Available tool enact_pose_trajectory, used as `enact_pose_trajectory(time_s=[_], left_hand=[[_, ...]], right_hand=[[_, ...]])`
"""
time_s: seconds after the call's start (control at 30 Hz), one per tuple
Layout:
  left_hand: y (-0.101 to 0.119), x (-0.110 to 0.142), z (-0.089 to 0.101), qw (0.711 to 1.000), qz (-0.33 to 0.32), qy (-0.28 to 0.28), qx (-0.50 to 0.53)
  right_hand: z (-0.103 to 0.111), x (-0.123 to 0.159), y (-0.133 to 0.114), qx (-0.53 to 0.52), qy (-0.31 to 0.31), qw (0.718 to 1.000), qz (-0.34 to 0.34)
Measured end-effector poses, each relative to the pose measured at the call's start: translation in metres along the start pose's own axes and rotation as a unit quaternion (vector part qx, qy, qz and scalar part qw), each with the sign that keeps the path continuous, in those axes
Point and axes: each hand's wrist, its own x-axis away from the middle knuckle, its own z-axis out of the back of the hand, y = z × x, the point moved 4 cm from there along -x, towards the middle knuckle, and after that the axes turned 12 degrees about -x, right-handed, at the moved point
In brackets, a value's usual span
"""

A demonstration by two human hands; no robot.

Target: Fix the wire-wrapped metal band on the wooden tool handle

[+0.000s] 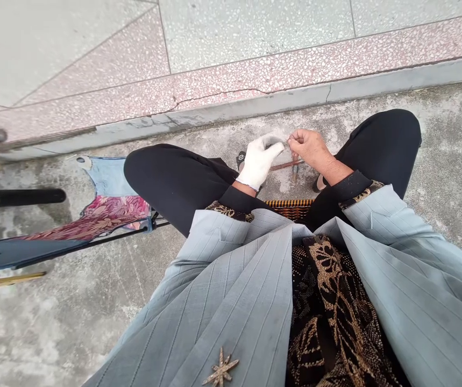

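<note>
My left hand [258,159], in a white knitted glove, is held out between my knees with its fingers curled round toward the thumb. Close by on its right is my bare right hand [310,148], thumb and forefinger pinched together. Whatever lies at the fingertips of either hand is too small to make out. Below the hands a thin reddish-brown stick [285,166] runs across the gap between them. Under my right hand there is also a short, narrow, brownish piece [295,173], blurred, whose kind I cannot tell.
Woven brown wicker [291,207] shows between my thighs. To the left lies a blue and red floral cloth [105,215] along a dark rod, near a black handle [25,197] and a yellowish stick [8,281]. A low step edge [214,110] crosses ahead, with terrazzo paving beyond.
</note>
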Motion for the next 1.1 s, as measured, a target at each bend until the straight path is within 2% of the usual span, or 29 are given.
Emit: enact_pose_trajectory(time_s=[0.1,0.17,0.3,0.43,0.83,1.1], left_hand=[[0.009,0.003,0.004,0.986,-0.051,0.054,-0.149],[0.017,0.007,0.003,0.969,-0.071,0.068,-0.227],[0.028,0.012,-0.001,0.945,-0.096,0.072,-0.305],[0.027,0.012,-0.004,0.949,-0.087,0.069,-0.296],[0.03,0.007,-0.003,0.968,-0.03,0.048,-0.244],[0.03,0.006,0.002,0.974,-0.034,0.036,-0.223]], right_hand=[[0.0,0.0,0.0,0.035,0.018,0.999,0.015],[0.0,-0.001,0.0,0.058,0.029,0.997,0.028],[-0.003,-0.001,-0.002,0.085,0.054,0.994,0.042],[-0.005,0.0,-0.001,0.092,0.068,0.993,0.035],[-0.011,0.001,0.007,0.048,0.048,0.997,0.042],[-0.008,-0.001,0.007,-0.025,0.015,1.0,-0.01]])
